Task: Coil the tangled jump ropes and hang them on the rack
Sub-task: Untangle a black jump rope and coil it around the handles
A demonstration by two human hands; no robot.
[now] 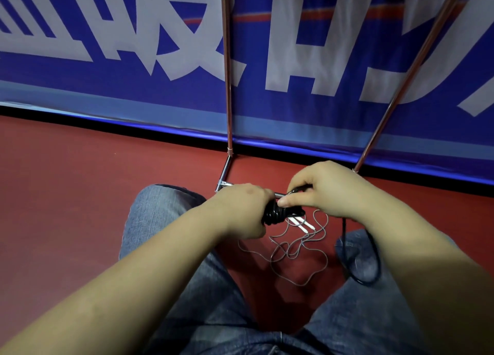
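Head view. Risk: the black coil (275, 213) could spring loose if my left hand (242, 210) eases its grip around it; the trailing tail may snag the thin grey rope (294, 245) tangled on the floor between my knees. My right hand (324, 187) pinches the black rope's free end just beside the coil, above the rack (228, 87) base bar.

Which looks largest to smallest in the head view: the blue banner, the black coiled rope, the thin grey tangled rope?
1. Blue banner
2. Thin grey tangled rope
3. Black coiled rope, partly hidden by a hand.
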